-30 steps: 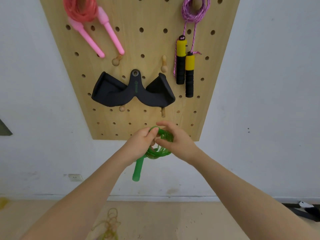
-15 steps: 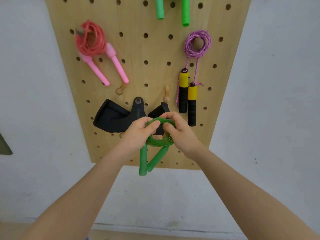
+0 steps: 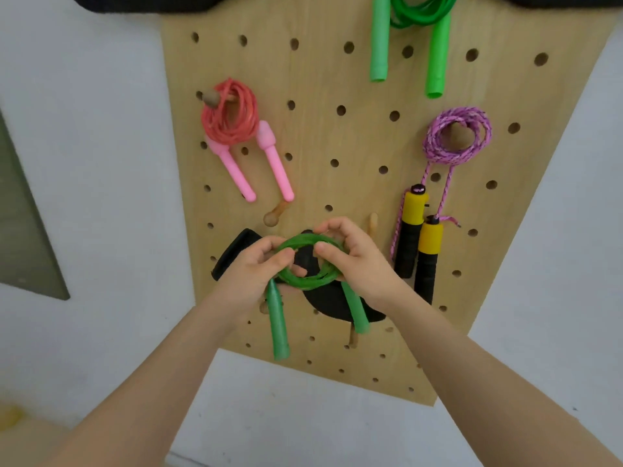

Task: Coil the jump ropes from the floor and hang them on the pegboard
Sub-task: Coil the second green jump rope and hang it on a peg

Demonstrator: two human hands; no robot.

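I hold a coiled green jump rope in front of the wooden pegboard. My left hand pinches the coil's left side and my right hand grips its right side. Its two green handles hang down below my hands, one at the left and one at the right. The coil sits in front of a black padded item hung on the board. Two bare wooden pegs stick out just above my hands, one at the left and one at the right.
On the board hang a red rope with pink handles, a purple rope with yellow-black handles and a bright green rope at the top. Another bare peg pokes out below the black item. White wall surrounds the board.
Both hands have lifted the green coil higher up the board, from below its lower edge to in front of the black item. The handles now hang apart. My view tilted upward.
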